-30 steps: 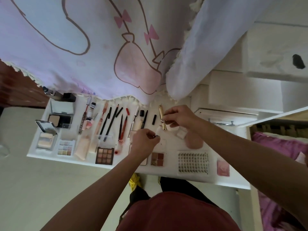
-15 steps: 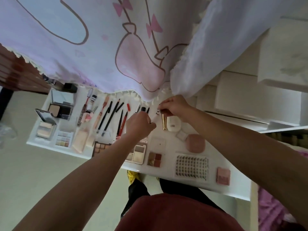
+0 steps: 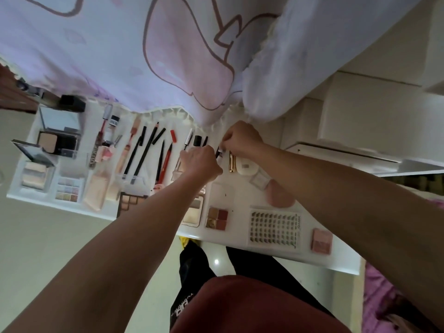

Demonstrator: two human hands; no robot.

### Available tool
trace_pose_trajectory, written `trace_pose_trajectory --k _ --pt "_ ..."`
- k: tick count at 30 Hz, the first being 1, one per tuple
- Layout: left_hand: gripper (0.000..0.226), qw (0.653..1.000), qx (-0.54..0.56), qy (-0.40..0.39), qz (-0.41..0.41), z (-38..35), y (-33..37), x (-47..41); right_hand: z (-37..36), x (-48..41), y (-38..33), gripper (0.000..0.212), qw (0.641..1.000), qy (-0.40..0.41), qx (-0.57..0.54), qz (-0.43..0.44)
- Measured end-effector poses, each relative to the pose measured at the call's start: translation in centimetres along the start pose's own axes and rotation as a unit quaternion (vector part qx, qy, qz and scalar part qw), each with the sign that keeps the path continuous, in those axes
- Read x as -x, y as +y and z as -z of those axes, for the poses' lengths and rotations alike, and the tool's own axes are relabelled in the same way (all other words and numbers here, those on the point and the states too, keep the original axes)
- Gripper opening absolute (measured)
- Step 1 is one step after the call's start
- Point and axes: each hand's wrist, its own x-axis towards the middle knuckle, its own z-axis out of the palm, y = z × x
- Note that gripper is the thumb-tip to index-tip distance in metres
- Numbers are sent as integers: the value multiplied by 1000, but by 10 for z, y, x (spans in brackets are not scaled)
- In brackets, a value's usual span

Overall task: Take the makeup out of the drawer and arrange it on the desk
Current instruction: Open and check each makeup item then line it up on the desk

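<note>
Makeup (image 3: 144,152): lay spread in rows over the white desk (image 3: 240,200), beneath the hem of a pale printed cloth (image 3: 144,56). Met at the back of the desk, near the middle: left hand (image 3: 200,162) and right hand (image 3: 242,140), almost touching. Left hand curled into a loose fist, fingertips pinched on one end of a small dark stick (image 3: 219,151); right hand bent down from the wrist, fingertips closed on the other end. Too small to say what kind of stick. Lifted just above the desk surface, between the two hands.

Stood just right of the stick: a gold tube (image 3: 231,162), and beside that a white round compact (image 3: 246,165). Lay nearer the front edge: a small clear case (image 3: 259,179), a pink puff (image 3: 280,195), a lash tray (image 3: 274,228) and a pink square compact (image 3: 322,240). Sat near the front edge, just right of the left forearm: a four-pan palette (image 3: 217,218), with a pale palette (image 3: 192,210) partly hidden under that forearm.

Ranged to the left: a red pencil (image 3: 168,159) among black pencils, then tubes and brushes, all pointing roughly front to back. Rested at the far left: an open powder compact (image 3: 57,138) with its mirror raised, a second mirrored compact (image 3: 33,164), a pastel palette (image 3: 68,192) and a brown eyeshadow palette (image 3: 131,203) at the front edge.
</note>
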Motion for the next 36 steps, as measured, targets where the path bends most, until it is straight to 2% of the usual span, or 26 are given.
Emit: trace_pose_trajectory --k 3,13,17,23,28,31,34,36 --pt "36 1000 6 -6 14 -4 1 -3 -8 -5 -3 27 998 11 57 10" --pt "24 999 38 -1 39 -12 -7 0 -12 -7 -1 14 998 6 57 36" --pt "25 998 45 -3 42 -11 -14 1 -3 -2 4 20 997 26 49 45" --pt "25 995 89 35 34 -2 -22 15 15 12 19 14 994 55 92 10" --pt "21 978 192 83 24 11 -32 37 18 14 10 43 978 46 203 -4" --pt "22 969 217 118 13 15 -40 49 17 13 2 51 974 45 222 -4" --pt "23 960 233 154 20 13 -50 58 13 8 -3 31 980 25 191 -45" --pt "24 956 236 171 23 11 -55 63 11 6 -4 27 987 15 143 -73"
